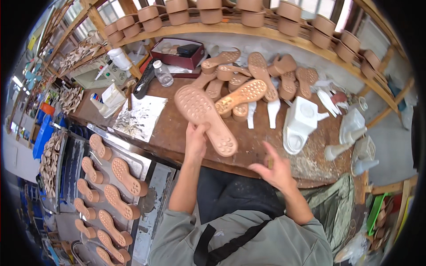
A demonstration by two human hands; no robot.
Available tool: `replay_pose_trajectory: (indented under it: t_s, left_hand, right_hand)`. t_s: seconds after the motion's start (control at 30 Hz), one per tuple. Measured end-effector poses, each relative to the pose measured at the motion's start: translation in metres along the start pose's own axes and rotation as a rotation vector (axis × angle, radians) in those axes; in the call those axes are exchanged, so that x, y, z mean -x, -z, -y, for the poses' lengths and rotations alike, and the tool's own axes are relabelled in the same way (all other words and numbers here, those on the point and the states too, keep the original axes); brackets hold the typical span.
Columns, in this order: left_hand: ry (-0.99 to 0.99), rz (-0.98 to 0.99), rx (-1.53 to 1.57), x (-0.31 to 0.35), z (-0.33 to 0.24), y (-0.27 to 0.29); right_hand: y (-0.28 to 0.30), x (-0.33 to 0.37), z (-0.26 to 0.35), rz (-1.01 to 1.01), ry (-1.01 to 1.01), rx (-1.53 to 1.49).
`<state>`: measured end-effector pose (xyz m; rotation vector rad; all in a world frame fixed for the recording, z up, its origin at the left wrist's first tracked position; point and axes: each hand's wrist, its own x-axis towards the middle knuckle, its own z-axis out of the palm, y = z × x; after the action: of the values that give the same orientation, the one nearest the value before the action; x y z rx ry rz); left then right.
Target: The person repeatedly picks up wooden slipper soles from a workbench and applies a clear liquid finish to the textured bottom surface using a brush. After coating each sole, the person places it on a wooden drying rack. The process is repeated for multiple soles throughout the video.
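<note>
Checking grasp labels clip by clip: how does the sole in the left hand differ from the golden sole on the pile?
The held sole is matte pinkish tan; the golden sole is yellower and shinier. The held sole is gripped by the left hand, while the golden sole lies on other soles. In the picture, the held sole slopes down rightward; the golden sole slopes up rightward. Both show faces with small round marks.

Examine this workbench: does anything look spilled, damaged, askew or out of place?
Yes: the white paper sheet at left is heavily smeared with dark marks, and the brown bench top is stained with pale residue toward its right end, perhaps from old spills.
</note>
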<state>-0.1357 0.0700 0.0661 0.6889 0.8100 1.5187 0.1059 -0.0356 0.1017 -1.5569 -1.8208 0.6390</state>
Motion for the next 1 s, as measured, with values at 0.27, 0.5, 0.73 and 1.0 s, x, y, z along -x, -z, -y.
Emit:
replay_pose_trajectory:
  t_s: [0.27, 0.5, 0.73, 1.0]
  left_hand:
    - [-0.095, 0.365, 0.146, 0.123, 0.01, -0.031]
    - [-0.094, 0.584, 0.018, 0.129, -0.003, -0.034]
    - [-0.538, 0.371, -0.352, 0.111, 0.072, -0.041]
    - [-0.619, 0.315, -0.784, 0.106, 0.132, -0.052]
  right_hand:
    - [0.012, 0.052, -0.009, 0.025, 0.185, -0.531]
    - [0.057, 0.078, -0.044, 0.302, -0.026, -0.634]
    - [0.094, 0.05, -0.138, -0.549, -0.352, -0.782]
    - [0.067, 0.015, -0.157, -0.426, -0.311, -0.569]
